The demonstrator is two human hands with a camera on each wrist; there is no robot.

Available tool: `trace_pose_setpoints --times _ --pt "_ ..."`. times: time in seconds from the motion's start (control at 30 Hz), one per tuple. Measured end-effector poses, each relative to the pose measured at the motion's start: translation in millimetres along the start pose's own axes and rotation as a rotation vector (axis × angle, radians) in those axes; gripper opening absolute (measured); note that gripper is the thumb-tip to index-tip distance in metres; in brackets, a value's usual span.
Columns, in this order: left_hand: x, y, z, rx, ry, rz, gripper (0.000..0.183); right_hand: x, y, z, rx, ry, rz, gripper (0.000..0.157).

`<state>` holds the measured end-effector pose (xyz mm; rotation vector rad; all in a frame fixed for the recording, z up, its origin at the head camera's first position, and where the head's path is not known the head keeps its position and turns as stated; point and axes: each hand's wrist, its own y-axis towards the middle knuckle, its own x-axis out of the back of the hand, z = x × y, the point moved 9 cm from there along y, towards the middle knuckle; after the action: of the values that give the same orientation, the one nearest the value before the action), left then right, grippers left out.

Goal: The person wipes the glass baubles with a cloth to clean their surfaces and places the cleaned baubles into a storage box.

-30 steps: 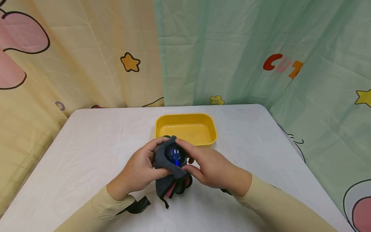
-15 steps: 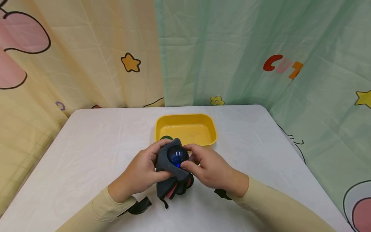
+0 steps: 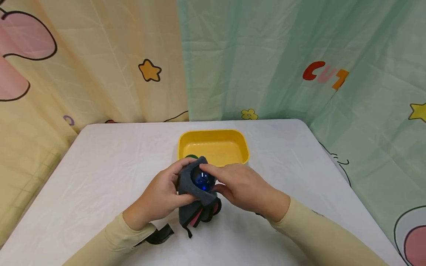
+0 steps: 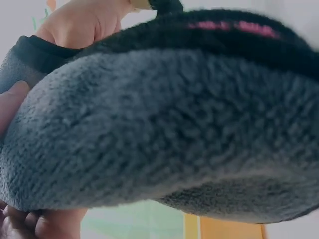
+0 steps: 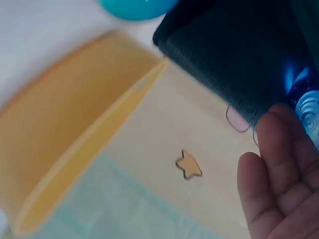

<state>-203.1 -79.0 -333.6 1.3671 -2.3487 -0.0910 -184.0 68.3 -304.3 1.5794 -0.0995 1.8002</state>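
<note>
My left hand point(image 3: 159, 195) grips a grey fleece piece point(image 3: 187, 186) with dark trim and pink stripes on its lower folds; whether it is a glove or a pouch I cannot tell. Its fluffy side fills much of the left wrist view. Within the fleece's curved edge sits a shiny blue glass ball point(image 3: 204, 181); the right wrist view shows swirled relief on this glass. My right hand point(image 3: 244, 188) holds the ball between thumb and forefinger at its right side, fingertip against its top near the fleece. The ball's underside is hidden.
Behind the hands stands a yellow plastic tray point(image 3: 213, 136) on a white-covered table point(image 3: 126, 155). A green rounded thing point(image 3: 192, 156) peeks out above the left hand. Patterned curtains point(image 3: 233, 55) enclose the back and sides. A black strap point(image 3: 161, 235) hangs by the left wrist.
My right hand's fingers shifted lower and drew in half a second ago; now the forefinger lies over the ball's top again. My left hand keeps its grip on the fleece, almost unmoved.
</note>
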Motion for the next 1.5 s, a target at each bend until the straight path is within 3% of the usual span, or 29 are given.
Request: trace_pose_setpoints --times 0.17,0.27,0.37,0.5,0.6,0.7,0.8,1.0,1.07,1.13,1.2,1.3,1.43,1.5 --pt "-3.5 -0.1 -0.8 -0.002 0.038 0.004 0.072 -14.0 -2 -17 -0.244 0.381 0.076 0.059" --pt "-4.3 0.2 -0.8 -0.009 0.042 -0.002 0.072 -17.4 -3 -19 -0.304 0.449 0.077 0.051" --pt "-3.0 0.7 -1.2 -0.027 0.021 -0.018 0.072 -14.2 -3 -15 -0.276 0.37 0.08 0.06" --pt "0.2 0.6 -2.2 -0.043 -0.015 -0.035 0.071 -4.1 -2 -5 -0.117 0.143 0.057 0.076" --pt "1.5 0.3 -2.3 -0.034 -0.031 -0.036 0.071 3.7 -2 3 0.023 -0.022 -0.013 0.076" --pt "0.8 0.2 -1.2 -0.01 -0.033 -0.026 0.071 7.4 -3 7 0.098 -0.11 -0.076 0.075" --pt "-1.1 1.3 -1.3 0.003 -0.033 -0.014 0.071 6.2 -4 4 0.089 -0.096 -0.079 0.073" --pt "-4.9 1.4 0.7 0.02 -0.006 0.002 0.073 -9.8 -3 -15 -0.199 0.278 0.064 0.059" --pt "-5.3 0.9 2.3 0.02 0.006 0.001 0.073 -14.1 -4 -19 -0.273 0.351 0.076 0.053" --pt "-4.5 0.3 2.6 0.015 0.024 -0.009 0.072 -16.4 -4 -19 -0.289 0.376 0.07 0.048" --pt "-2.6 -0.3 2.8 0.002 0.037 -0.026 0.07 -17.1 -3 -18 -0.286 0.359 0.071 0.047" --pt "-0.1 -0.1 1.6 -0.02 0.024 -0.044 0.068 -13.4 -2 -14 -0.231 0.262 0.078 0.061" --pt "1.6 0.2 1.3 -0.022 -0.023 -0.046 0.067 -1.5 0 -1 -0.044 0.035 0.029 0.076" --pt "2.0 0.0 1.7 -0.013 -0.028 -0.045 0.068 4.0 0 4 0.047 -0.067 -0.025 0.075"
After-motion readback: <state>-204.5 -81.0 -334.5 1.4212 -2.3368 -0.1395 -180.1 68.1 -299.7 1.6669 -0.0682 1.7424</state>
